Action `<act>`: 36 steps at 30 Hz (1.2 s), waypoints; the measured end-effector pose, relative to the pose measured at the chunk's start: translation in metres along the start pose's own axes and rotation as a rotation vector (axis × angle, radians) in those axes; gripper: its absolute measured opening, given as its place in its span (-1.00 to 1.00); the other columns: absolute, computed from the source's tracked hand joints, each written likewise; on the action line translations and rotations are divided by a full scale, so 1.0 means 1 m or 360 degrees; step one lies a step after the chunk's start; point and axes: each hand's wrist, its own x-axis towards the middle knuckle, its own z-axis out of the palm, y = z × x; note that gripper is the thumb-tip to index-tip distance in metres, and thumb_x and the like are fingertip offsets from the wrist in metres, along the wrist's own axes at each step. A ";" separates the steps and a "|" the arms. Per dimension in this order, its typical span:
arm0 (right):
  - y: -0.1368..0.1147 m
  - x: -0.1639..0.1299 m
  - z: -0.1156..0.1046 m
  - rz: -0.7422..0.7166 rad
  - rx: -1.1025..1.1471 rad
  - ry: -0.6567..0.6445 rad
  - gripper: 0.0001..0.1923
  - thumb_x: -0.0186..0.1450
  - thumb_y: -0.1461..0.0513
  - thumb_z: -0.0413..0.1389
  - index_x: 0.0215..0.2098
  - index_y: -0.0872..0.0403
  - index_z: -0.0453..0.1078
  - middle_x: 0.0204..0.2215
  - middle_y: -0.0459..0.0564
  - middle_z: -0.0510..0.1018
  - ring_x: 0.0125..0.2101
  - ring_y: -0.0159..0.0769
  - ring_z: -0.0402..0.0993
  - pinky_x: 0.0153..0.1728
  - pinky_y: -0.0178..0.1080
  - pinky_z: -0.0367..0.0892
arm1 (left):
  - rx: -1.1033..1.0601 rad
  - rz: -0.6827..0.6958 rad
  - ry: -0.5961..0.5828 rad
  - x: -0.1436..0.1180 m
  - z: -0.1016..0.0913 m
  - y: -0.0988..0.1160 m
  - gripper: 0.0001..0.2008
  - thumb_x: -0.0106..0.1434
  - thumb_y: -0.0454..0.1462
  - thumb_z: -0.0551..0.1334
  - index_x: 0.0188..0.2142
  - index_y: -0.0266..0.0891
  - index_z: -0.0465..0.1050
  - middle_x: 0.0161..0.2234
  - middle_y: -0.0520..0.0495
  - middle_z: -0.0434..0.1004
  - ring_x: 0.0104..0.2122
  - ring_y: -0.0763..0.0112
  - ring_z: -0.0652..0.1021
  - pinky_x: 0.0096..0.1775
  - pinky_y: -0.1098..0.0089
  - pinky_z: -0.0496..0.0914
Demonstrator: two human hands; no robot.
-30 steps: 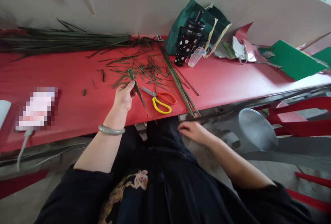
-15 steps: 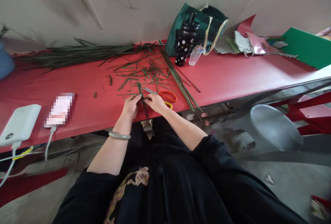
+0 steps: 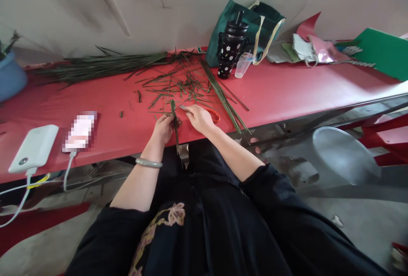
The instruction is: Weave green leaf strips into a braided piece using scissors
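Green woven leaf strip (image 3: 173, 116) pinched between left hand (image 3: 164, 128) and right hand (image 3: 199, 118).

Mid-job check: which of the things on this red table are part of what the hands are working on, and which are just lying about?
In use: woven leaf piece held by left hand; right hand on scissors; cut leaf strips; leaf bundle.

Lying about: black tumbler, green bag, plastic cup, power bank, phone.

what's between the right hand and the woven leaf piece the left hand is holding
Nothing visible. The left hand grips the woven leaf piece, and the right hand sits just beside it above the scissors, only bare red table between.
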 end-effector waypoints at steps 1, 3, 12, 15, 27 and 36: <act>-0.004 0.003 0.002 -0.0040 -0.0007 -0.0032 -0.65 0.27 0.24 -0.13 -0.02 0.04 0.29 -0.06 -0.02 0.42 -0.09 -0.28 0.35 -0.08 -0.25 0.25 | 0.0018 0.0001 -0.0011 -0.001 0.001 0.000 -0.82 -0.05 -0.29 0.23 -0.45 -0.27 0.24 -0.62 0.04 0.39 -0.60 0.47 0.46 -0.45 0.41 0.37; -0.011 0.008 0.007 -0.0031 -0.0049 -0.0070 -0.62 0.27 0.22 -0.14 0.05 0.00 0.22 -0.01 -0.03 0.38 -0.09 -0.25 0.35 -0.11 -0.21 0.27 | 0.0061 0.0002 -0.0003 -0.002 0.004 0.001 -0.82 -0.04 -0.29 0.22 -0.44 -0.26 0.22 -0.65 0.09 0.33 -0.66 0.53 0.40 -0.55 0.48 0.31; -0.019 0.014 0.017 0.0120 -0.0209 -0.0142 -0.69 0.29 0.12 -0.16 -0.13 -0.05 0.35 -0.15 -0.04 0.45 -0.22 -0.24 0.40 -0.24 -0.22 0.30 | 0.0114 0.0176 0.0177 -0.003 0.009 -0.003 -0.78 -0.04 -0.22 0.27 -0.51 -0.27 0.24 -0.70 0.17 0.17 -0.78 0.71 0.12 -0.73 0.59 -0.05; -0.020 0.010 0.021 0.0083 -0.0176 -0.0117 -0.70 0.28 0.13 -0.15 -0.13 -0.06 0.35 -0.16 -0.04 0.44 -0.24 -0.25 0.41 -0.26 -0.23 0.31 | 0.0052 0.0220 0.0273 -0.003 0.011 -0.005 -0.78 -0.06 -0.23 0.28 -0.52 -0.27 0.24 -0.73 0.19 0.11 -0.79 0.71 0.09 -0.73 0.59 -0.07; -0.002 0.013 0.028 0.0477 0.1604 -0.0370 -0.72 0.27 0.20 -0.09 -0.08 0.07 0.28 -0.23 -0.04 0.48 -0.31 -0.45 0.43 -0.31 -0.37 0.36 | -0.0095 -0.0171 -0.0256 -0.014 0.001 0.005 -0.78 -0.03 -0.26 0.26 -0.54 -0.27 0.19 -0.75 0.22 -0.01 -0.80 0.74 0.01 -0.74 0.62 -0.11; -0.003 0.004 0.010 0.0140 0.1512 -0.0615 -0.57 0.17 0.31 0.02 0.03 0.08 0.23 -0.11 -0.06 0.45 -0.11 -0.43 0.33 -0.10 -0.38 0.27 | -0.0001 -0.0295 -0.0453 -0.023 0.000 0.005 -0.77 0.00 -0.22 0.27 -0.53 -0.27 0.21 -0.73 0.18 0.03 -0.80 0.73 0.02 -0.74 0.61 -0.12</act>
